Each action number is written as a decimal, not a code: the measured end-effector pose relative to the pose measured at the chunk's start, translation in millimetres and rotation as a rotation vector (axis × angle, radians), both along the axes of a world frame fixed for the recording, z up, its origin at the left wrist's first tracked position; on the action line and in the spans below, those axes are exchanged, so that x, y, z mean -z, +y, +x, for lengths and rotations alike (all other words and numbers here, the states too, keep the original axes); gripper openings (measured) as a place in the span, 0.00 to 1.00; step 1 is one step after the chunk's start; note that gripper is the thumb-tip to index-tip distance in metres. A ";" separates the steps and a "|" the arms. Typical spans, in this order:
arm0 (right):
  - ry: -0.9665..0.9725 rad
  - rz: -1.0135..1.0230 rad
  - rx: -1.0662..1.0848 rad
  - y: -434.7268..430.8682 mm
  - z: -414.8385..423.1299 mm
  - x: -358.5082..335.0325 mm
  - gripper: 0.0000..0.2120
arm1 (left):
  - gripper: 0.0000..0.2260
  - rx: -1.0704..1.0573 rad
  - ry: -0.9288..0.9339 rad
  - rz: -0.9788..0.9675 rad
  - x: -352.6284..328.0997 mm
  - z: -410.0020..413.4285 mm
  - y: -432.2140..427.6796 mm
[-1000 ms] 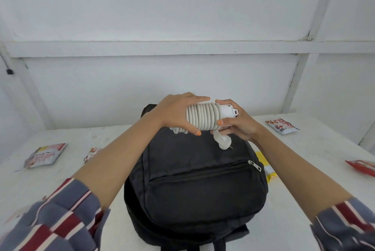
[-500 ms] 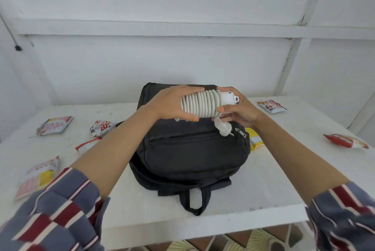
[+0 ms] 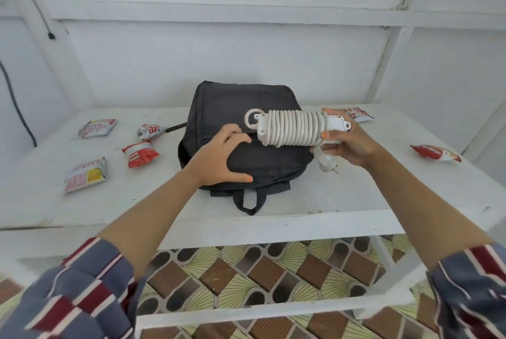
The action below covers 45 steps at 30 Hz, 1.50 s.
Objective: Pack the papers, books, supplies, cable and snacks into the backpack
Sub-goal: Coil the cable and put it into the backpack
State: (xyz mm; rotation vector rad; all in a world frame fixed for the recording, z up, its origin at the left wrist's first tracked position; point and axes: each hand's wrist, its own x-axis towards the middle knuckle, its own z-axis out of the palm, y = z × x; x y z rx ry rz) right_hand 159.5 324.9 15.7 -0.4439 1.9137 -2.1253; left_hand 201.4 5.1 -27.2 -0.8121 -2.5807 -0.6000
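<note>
Lettering on snack packets (image 3: 140, 157) too blurred to read. Right grip (image 3: 347, 144) wraps round coiled white cable (image 3: 293, 127); left grip (image 3: 219, 158) spread over black backpack (image 3: 246, 100) on white desk (image 3: 342, 193).

Both arms reach forward, forearms bare, striped sleeves (image 3: 68, 292) bunched up near the elbows. The left hand (image 3: 221, 156) is palm down, fingers (image 3: 232, 130) spread and loosely bent, thumb sticking out sideways. The right hand (image 3: 347, 144) sits a bit higher, wrapped round one end of the coiled cable (image 3: 293, 127), holding it roughly level.
</note>
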 end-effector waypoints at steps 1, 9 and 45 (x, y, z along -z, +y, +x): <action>-0.002 0.008 0.000 2.5 2.5 1.4 0.41 | 0.30 0.004 0.001 -0.066 3.1 1.8 -2.2; -0.028 -0.080 -0.088 16.4 11.1 5.0 0.39 | 0.10 -0.115 0.179 0.091 -28.4 -14.1 0.5; -0.155 0.075 -0.096 -49.3 -10.6 34.6 0.36 | 0.19 0.079 -0.160 -0.232 -64.9 -107.1 -14.1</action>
